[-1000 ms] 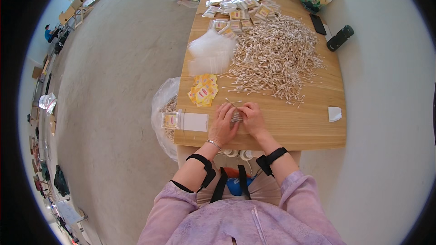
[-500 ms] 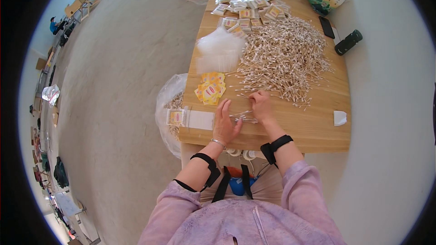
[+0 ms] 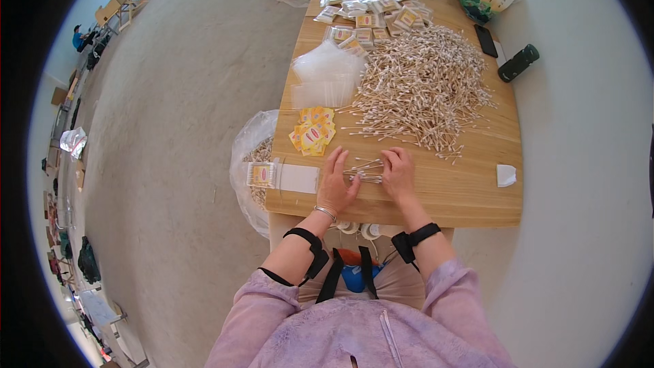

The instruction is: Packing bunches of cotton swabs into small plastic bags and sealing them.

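A small row of cotton swabs (image 3: 366, 172) lies on the wooden table between my two hands. My left hand (image 3: 334, 182) rests at the row's left ends, fingers stretched and thumb apart. At the right ends is my right hand (image 3: 398, 172), its fingers loosely bent and slightly apart against the swabs. Beyond my hands spreads a big heap of loose cotton swabs (image 3: 426, 82). Left of my left hand sit a white card (image 3: 300, 179) and a filled clear pack of swabs (image 3: 261, 175). Yellow printed cards (image 3: 313, 133) lie just beyond it.
Clear plastic bags (image 3: 323, 78) and several filled packs (image 3: 371, 17) lie farther back on the table (image 3: 463, 197). A phone (image 3: 486, 40), a dark bottle (image 3: 518, 63) and a white scrap (image 3: 506, 176) are along the right side. A bag of swabs (image 3: 245, 129) stands off the left edge.
My right hand has come back from the near edge of the heap to the right ends of the small row. My left hand stays about where it was.
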